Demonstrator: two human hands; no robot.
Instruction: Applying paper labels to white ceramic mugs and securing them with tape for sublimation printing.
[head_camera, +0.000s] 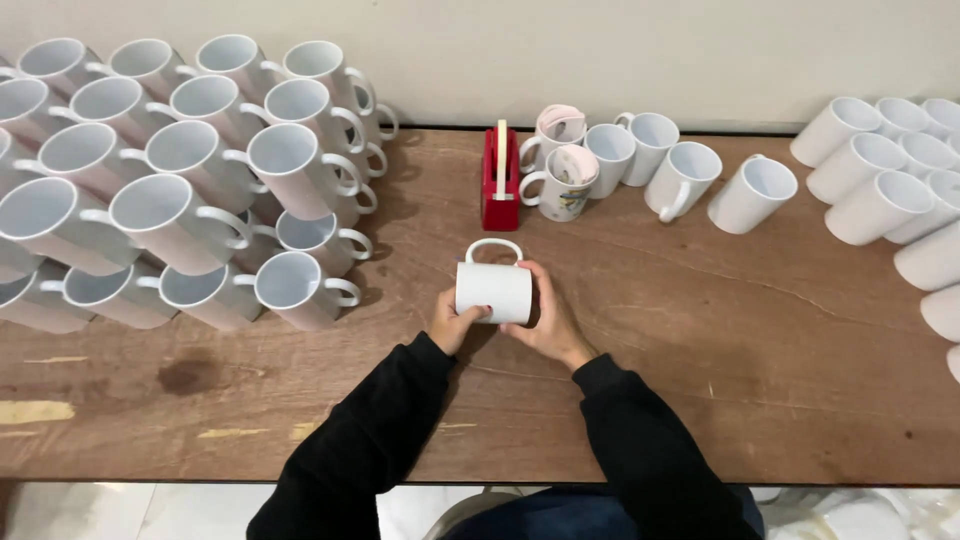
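White mug (493, 291) sits at the centre of the wooden table (700, 380), handle away from the person. Left hand (455, 322) and right hand (545, 318) clasp it, fingers (477, 314) curled closed on its sides. Sound practice, in my judgement: keep both palms firm and the mug low, clear of the red tape dispenser (500, 180) and stacked mugs (180, 170).

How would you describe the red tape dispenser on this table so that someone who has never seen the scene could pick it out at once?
Start at the brown wooden table, then go to its far edge by the wall, near the middle. There, just left of a small cluster of white mugs and beyond the mug held in both hands, stands the tape dispenser. It is the only red thing among white mugs.
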